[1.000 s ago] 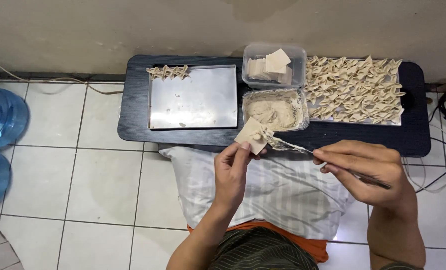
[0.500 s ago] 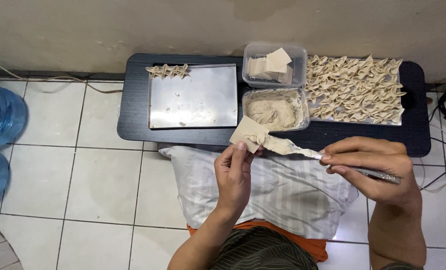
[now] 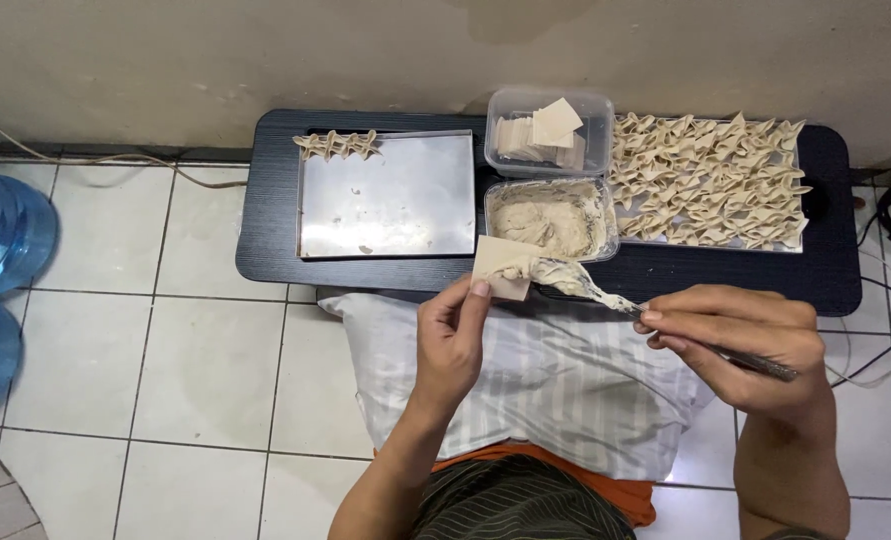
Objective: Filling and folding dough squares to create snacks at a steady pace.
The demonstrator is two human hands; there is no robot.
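The low black bench [image 3: 275, 250] stands against the wall and carries, left to right, a bare steel tray [image 3: 390, 200], two clear tubs and a sheet of folded dumplings [image 3: 710, 180]. A striped pillow [image 3: 555, 380] lies on the tiled floor just before the bench. The rear tub [image 3: 595, 105] holds stacked wrappers; the front tub [image 3: 605, 225] holds pale filling. The right hand [image 3: 740, 335] is closed around a spoon [image 3: 605, 292], its tip touching the wrapper. The left hand [image 3: 452, 335] pinches one square wrapper [image 3: 500, 265] between thumb and fingers, held above the bench's front edge, just below the filling tub.
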